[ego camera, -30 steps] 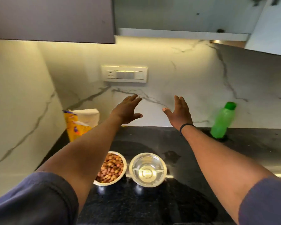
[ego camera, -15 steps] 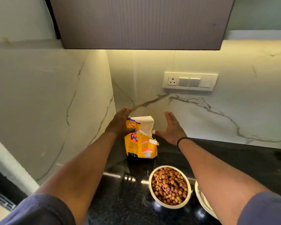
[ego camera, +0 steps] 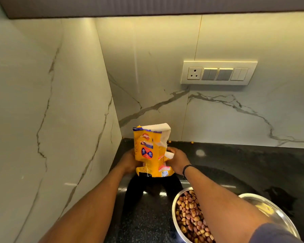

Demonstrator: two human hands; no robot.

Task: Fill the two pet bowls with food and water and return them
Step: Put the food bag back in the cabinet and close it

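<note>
Both hands clasp the yellow food bag (ego camera: 152, 151) in the far left corner: left hand (ego camera: 128, 161) and right hand (ego camera: 178, 161) wrapped around its sides. Food bowl (ego camera: 186, 218) near right, full. Second bowl (ego camera: 268, 213) beside it; water unconfirmed. Returning both bowls remains.
</note>
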